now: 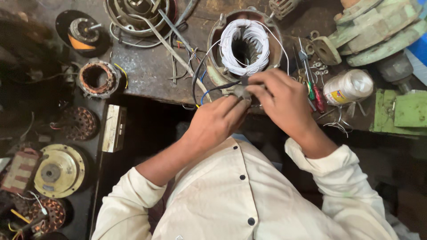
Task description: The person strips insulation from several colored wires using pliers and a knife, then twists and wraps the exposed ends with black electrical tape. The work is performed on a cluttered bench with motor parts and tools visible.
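Both hands meet at the near edge of the bench point(147, 71), just in front of the stator point(244, 44) with white winding; the left hand point(218, 122) pinches a small grey piece point(241, 92) between thumb and fingers; the right hand point(282, 100) has its fingers bent onto the same piece from the far side; dark leads point(213, 89) run from there to the stator; a white spool point(349, 86) lies at the right, screwdrivers point(311, 75) beside it.
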